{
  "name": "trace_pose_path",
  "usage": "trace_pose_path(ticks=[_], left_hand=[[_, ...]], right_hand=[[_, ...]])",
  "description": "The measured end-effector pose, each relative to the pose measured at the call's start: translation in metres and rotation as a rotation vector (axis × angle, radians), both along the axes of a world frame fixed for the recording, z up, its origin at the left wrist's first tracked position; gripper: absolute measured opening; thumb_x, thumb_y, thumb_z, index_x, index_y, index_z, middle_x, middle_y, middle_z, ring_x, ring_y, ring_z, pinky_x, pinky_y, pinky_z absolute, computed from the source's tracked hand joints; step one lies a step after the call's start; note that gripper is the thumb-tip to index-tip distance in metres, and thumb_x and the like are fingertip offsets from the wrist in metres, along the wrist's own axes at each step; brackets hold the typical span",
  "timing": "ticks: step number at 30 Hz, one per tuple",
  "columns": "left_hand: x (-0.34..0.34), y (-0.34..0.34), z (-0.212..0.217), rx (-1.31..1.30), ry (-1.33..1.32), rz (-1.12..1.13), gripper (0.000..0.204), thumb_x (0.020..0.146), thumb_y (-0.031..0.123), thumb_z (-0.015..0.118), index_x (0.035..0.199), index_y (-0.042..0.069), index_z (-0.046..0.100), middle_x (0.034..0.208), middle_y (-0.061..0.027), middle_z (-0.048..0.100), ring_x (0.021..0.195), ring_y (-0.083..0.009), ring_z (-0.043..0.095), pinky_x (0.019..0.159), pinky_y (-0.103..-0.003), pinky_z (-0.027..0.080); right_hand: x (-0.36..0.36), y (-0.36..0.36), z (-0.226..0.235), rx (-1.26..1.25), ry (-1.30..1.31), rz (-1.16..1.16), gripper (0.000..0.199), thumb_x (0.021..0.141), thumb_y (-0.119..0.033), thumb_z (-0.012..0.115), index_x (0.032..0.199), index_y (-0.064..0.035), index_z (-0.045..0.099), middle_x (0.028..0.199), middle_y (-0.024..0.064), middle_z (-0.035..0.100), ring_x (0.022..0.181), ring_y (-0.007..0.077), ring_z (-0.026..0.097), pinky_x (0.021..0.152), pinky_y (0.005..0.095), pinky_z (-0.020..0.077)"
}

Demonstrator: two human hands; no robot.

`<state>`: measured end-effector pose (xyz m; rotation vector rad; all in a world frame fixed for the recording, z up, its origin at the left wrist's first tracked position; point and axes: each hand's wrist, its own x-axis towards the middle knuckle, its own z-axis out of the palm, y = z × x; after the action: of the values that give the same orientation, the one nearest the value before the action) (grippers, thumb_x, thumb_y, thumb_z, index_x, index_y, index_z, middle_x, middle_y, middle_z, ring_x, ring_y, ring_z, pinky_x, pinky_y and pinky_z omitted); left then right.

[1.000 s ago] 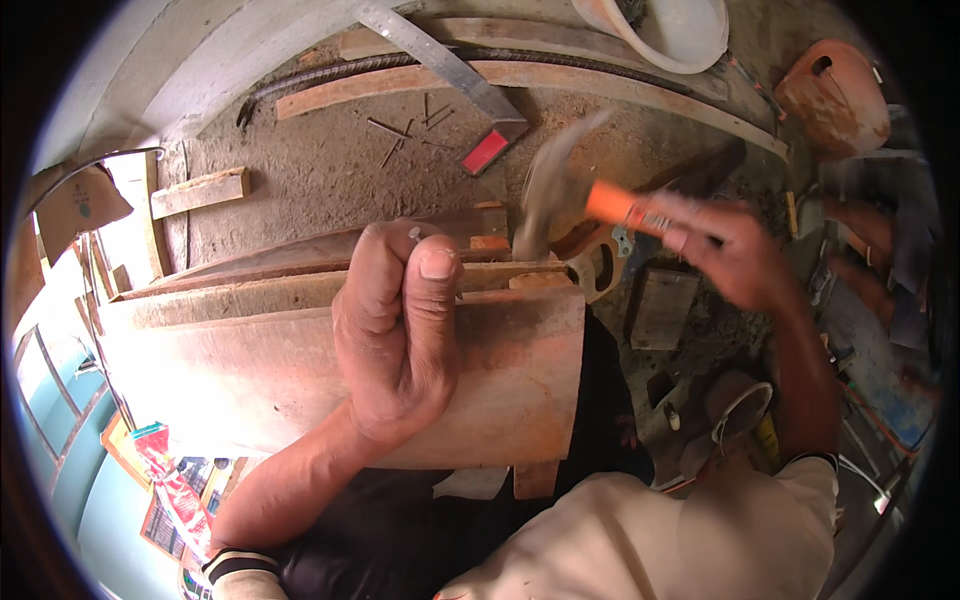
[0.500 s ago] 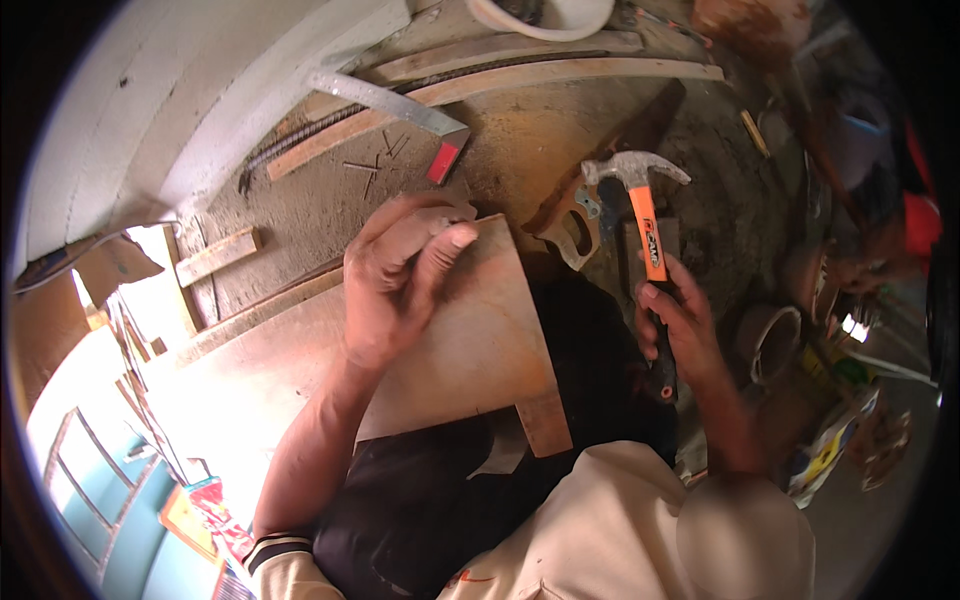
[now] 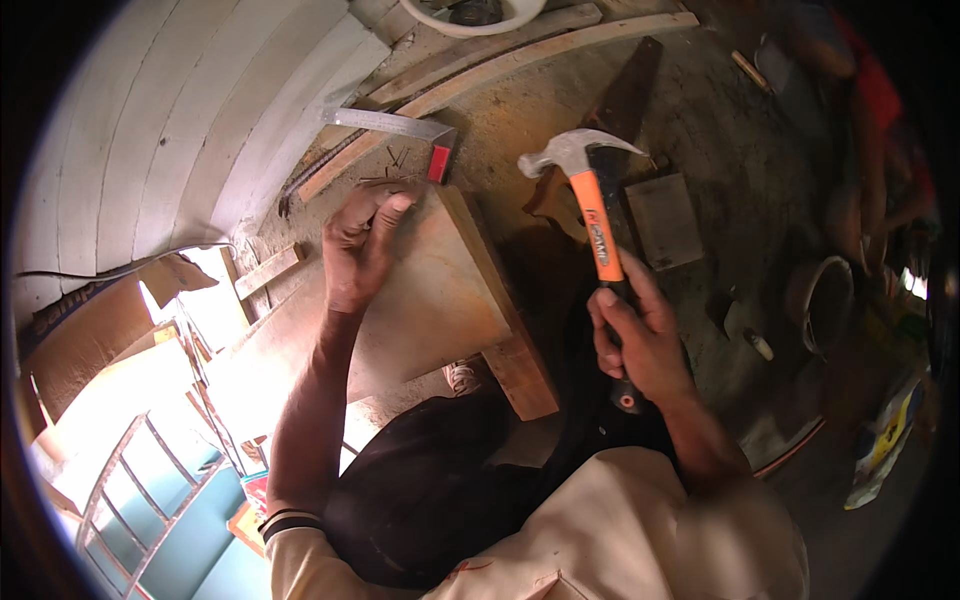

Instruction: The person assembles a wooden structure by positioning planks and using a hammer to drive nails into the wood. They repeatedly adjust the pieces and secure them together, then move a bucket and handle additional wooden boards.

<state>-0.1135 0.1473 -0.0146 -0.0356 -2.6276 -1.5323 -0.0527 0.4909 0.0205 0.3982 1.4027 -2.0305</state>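
My right hand (image 3: 640,335) grips a claw hammer (image 3: 597,225) by its black lower handle. The hammer's orange shaft points up and its steel head is held right of a pale wooden panel (image 3: 430,300). Over the panel's far edge, my left hand (image 3: 365,240) is closed, thumb pressed to curled fingers; whatever it pinches is too small or hidden. A wood strip (image 3: 525,370) runs along the panel's right edge. Just beyond my left hand lie a few nails (image 3: 397,158) and a try square (image 3: 390,122) with a red stock.
Long battens (image 3: 490,75) and a white basin (image 3: 475,20) lie at the far side. A handsaw (image 3: 625,90) and a square wood block (image 3: 664,222) rest on the floor behind the hammer. A bucket (image 3: 825,305) stands at right, a plank wall (image 3: 150,130) at left.
The hammer has shifted left, nearer the panel. My left hand stays closed at the panel's far edge. The view has shifted, and the panel's right side strip now shows more.
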Motion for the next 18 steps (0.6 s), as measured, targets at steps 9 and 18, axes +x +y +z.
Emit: trace_pose_path(ticks=[9, 18], left_hand=[[-0.001, 0.002, 0.001, 0.029, 0.021, -0.013, 0.019, 0.108, 0.016, 0.069, 0.110, 0.000, 0.078, 0.110, -0.0064, 0.077, 0.104, -0.0149, 0.068, 0.096, -0.031, 0.051], [-0.001, -0.002, -0.008, -0.009, 0.115, -0.043, 0.019, 0.103, 0.019, 0.075, 0.105, 0.001, 0.079, 0.103, -0.0088, 0.078, 0.099, -0.0179, 0.070, 0.091, -0.031, 0.054]], right_hand=[[0.036, 0.007, -0.013, 0.002, -0.015, -0.010, 0.048, 0.113, -0.018, 0.055, 0.158, -0.0094, 0.039, 0.088, 0.0003, 0.054, 0.054, 0.0026, 0.048, 0.043, 0.0218, 0.0386], [0.034, 0.013, 0.009, 0.166, 0.269, 0.062, 0.048, 0.112, -0.016, 0.058, 0.156, -0.0043, 0.043, 0.079, -0.0022, 0.055, 0.052, 0.0013, 0.047, 0.043, 0.0215, 0.0395]])
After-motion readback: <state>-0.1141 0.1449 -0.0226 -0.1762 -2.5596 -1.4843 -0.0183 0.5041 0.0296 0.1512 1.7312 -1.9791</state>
